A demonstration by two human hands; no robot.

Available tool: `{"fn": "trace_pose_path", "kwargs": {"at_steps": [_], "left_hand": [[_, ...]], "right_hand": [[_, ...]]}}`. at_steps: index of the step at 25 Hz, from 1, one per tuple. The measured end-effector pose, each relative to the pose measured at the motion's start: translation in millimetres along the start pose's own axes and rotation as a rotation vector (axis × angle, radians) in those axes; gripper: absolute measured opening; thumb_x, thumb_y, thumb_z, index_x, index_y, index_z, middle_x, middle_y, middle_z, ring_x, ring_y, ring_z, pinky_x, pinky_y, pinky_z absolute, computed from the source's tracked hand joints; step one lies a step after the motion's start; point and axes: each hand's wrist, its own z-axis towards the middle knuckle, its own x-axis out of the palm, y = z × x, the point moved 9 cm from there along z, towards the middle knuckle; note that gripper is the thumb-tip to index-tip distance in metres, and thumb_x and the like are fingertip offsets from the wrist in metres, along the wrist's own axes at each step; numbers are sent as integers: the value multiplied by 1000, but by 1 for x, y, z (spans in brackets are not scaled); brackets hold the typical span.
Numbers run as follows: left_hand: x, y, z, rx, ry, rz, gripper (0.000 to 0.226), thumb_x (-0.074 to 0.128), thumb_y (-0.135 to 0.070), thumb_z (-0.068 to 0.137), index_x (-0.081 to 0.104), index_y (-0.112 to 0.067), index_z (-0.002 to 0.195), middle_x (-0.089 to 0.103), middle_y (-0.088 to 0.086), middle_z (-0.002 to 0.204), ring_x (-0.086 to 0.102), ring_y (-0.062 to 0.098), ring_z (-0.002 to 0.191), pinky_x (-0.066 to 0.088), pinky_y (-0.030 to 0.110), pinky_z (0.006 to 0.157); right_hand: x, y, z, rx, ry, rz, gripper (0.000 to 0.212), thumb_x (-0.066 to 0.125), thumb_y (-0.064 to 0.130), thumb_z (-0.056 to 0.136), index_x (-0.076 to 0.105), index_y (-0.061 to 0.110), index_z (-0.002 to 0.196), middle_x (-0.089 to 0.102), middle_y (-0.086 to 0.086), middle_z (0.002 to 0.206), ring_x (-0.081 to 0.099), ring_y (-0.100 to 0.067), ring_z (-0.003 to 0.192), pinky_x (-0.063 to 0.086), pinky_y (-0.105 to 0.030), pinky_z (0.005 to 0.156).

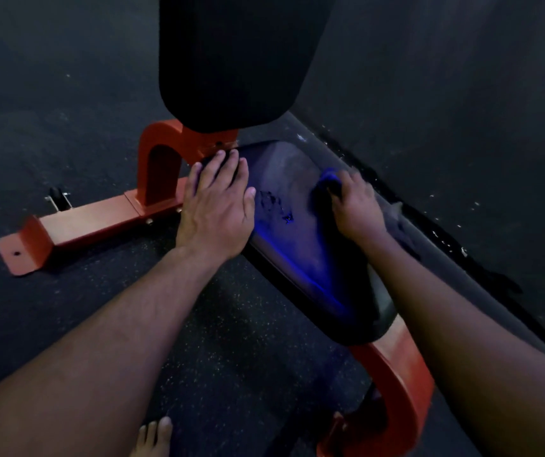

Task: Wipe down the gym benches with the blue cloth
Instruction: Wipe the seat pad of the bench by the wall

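**Gym corner, bench seat under wipe**

Dark speckled rubber floor (66,94), dim wall at right. At left, I log the bench's orange frame (99,222). At centre, my left hand (218,206) lies flat, fingers straight, on the near-left edge of the black seat pad (297,232); the back pad (238,61) rises above. Right of centre, my right hand (355,206) grips the bunched blue cloth (325,181) against the pad's far edge. A bare foot (152,437) shows at the bottom.

A bare foot (152,438) stands on dark speckled floor (66,94) beside a wall (462,77).
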Motion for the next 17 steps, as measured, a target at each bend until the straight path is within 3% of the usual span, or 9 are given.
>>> {"fn": "trace_pose_path", "kwargs": {"at_steps": [3,5,8,10,13,15,17], "left_hand": [[4,6,-2,-5,16,39,65,17,-41,104,33,-10,158,25,6,168,12,20,157,4,44,127],[2,3,0,-1,50,63,61,18,-39,107,28,-11,160,21,6,169,9,20,157,2,44,127],[-6,-8,4,70,258,151,62,17,-43,109,15,-13,163,8,5,172,1,19,158,-1,43,127],[-24,-4,8,343,383,340,66,11,-46,108,19,-9,162,14,10,171,13,21,157,4,43,127],[-106,-14,53,893,102,672,62,25,-35,101,53,2,143,52,21,149,53,32,138,13,46,122],[-153,-21,101,1100,-59,836,54,30,-26,104,51,3,144,50,22,150,50,33,140,7,47,125],[-159,-28,130,1173,-34,1087,57,15,-28,108,28,-3,158,28,16,165,27,27,154,-4,48,127]], "right_hand": [[-13,21,-74,-94,-45,-46,44,55,16,89,51,19,132,50,-5,133,46,-30,112,41,-46,93],[-12,45,-71,-123,-68,-41,44,54,19,89,51,21,133,50,-3,132,47,-28,113,39,-45,95],[-11,68,-36,-88,-22,-25,39,51,24,94,49,19,133,49,-4,133,47,-30,117,37,-45,97],[-6,71,-25,-65,47,-21,39,50,24,95,47,19,134,48,-4,134,46,-30,118,36,-44,98],[-31,75,-25,-136,51,41,40,51,19,94,48,22,134,49,-4,130,48,-29,115,41,-44,96],[-56,88,-10,-202,-15,74,37,52,23,96,50,22,133,49,-3,126,47,-26,113,45,-43,93],[-59,86,19,-159,-40,21,35,48,30,99,50,21,133,49,-3,126,48,-26,115,44,-45,94]]}}
